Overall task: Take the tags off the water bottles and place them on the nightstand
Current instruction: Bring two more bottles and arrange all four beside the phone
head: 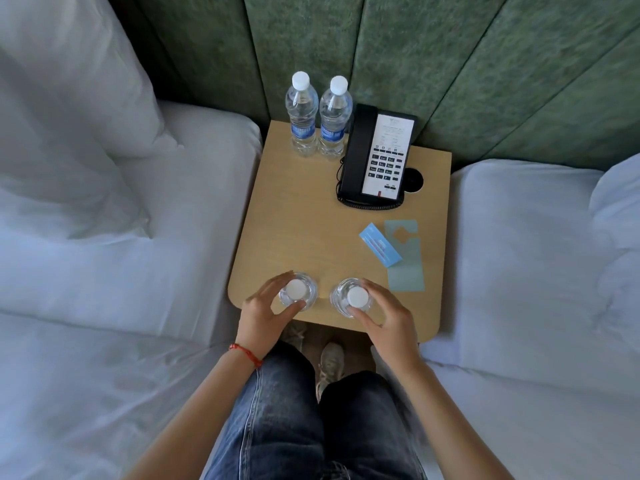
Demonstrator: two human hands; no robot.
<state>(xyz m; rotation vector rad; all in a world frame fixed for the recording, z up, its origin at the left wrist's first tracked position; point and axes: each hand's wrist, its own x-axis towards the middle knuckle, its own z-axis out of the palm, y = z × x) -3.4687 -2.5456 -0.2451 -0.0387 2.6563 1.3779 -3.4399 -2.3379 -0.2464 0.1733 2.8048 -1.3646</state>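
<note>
Two tags lie flat on the bench (294,216), right side, w/ tags off already: the blue tag (379,247) slants across the top of the pale green tag (406,258), overlapping it. Both sit just fwd and right of my right hand (384,318), well apart from the left hand (265,310), so right is the nearer one if they need tidying.

Near front edge, two bottles stand upright, seen almost straight down on their white caps, long axis vertical toward the cam. Left bottle (298,291) is in my left grip: fingers curve round its far-left side, thumb on the near side, loosely wrapped round the shoulder. Right bottle (353,297) is in the right grip the same way, mirrored, fingers over the right side, thumb near. No tag visible on either neck. Bottles are close but not touching, I think.

Both forearms come up from below, wrists level, palms facing inward; red string on left wrist.

Further back: two more bottles (317,116) w/ blue labels side by side at the rear, the right one just left of the black phone (377,157). White beds either side, green padded wall behind.

My read: tags done, bottles being set down/squared on the bench
</note>
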